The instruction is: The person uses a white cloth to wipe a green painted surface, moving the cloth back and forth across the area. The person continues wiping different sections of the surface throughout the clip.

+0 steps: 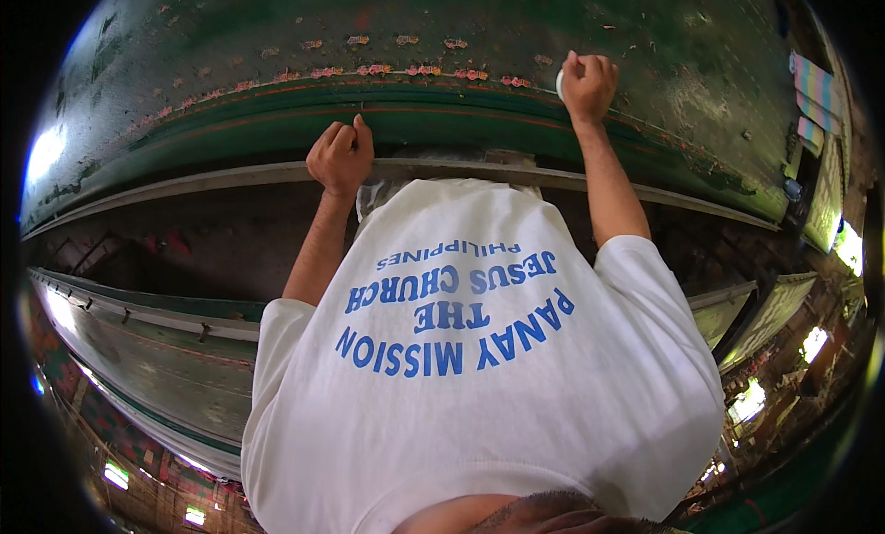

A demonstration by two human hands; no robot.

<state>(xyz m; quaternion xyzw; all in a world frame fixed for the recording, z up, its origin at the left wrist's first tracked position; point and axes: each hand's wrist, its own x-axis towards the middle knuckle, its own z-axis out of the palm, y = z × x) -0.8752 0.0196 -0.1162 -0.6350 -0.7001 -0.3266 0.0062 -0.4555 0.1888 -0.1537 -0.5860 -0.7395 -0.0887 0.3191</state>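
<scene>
My right hand (590,87) is closed over the far side of a long green table (442,133), reaching farther out than the left. A white round-edged object (560,84) shows at its left side, gripped in the fingers; its kind is mostly hidden. Nearer the table's front edge, my left hand (341,156) is curled with the thumb up. Whatever it may hold is hidden. Between and beyond the hands, a row of small pink printed marks (424,70) runs along a thin reddish line on the green surface.
A pale rail (249,176) borders the table's near edge, close to my body. Another long table (175,368) lies behind me to the left. Striped pastel cloths (816,93) hang at the far right, beside slatted panels (823,202).
</scene>
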